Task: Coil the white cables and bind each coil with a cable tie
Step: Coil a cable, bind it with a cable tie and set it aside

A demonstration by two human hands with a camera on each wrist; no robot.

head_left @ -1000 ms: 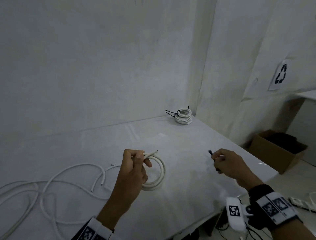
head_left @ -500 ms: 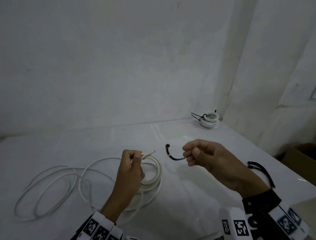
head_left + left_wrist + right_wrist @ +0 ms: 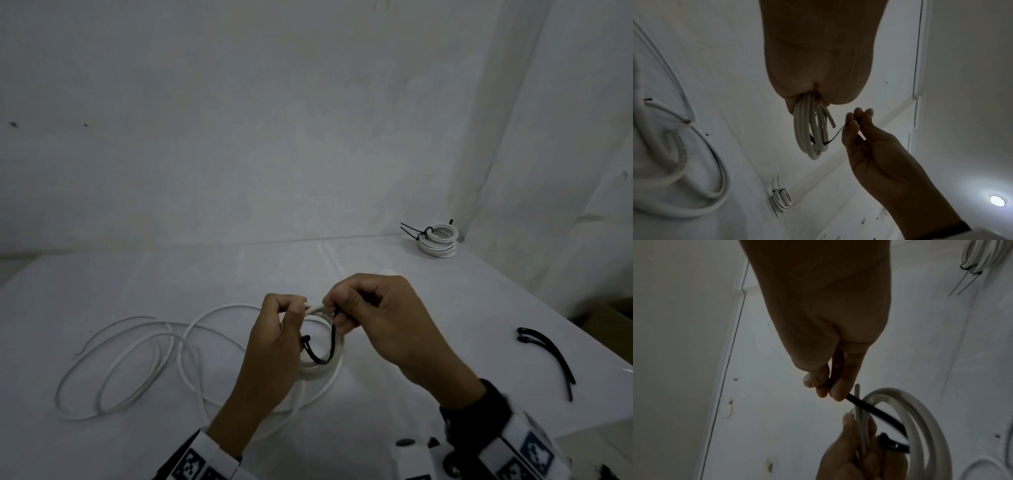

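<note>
My left hand (image 3: 287,308) grips a small coil of white cable (image 3: 320,370) above the white table (image 3: 394,342); the coil (image 3: 809,134) hangs from its closed fingers. My right hand (image 3: 337,310) pinches one end of a black cable tie (image 3: 323,353), which curves down through the coil's middle. In the right wrist view the black tie (image 3: 875,410) runs from my fingertips across the coil (image 3: 920,418). Two bound coils (image 3: 438,241) with black ties sit stacked at the table's far right corner.
Loose white cable (image 3: 137,359) loops over the table's left half. Spare black ties (image 3: 548,356) lie near the right edge. A cardboard box (image 3: 609,318) stands on the floor beyond that edge. Walls close off the back and right.
My right hand moved left to meet the left hand, and the black tie now passes through the coil. The view has swung left.
</note>
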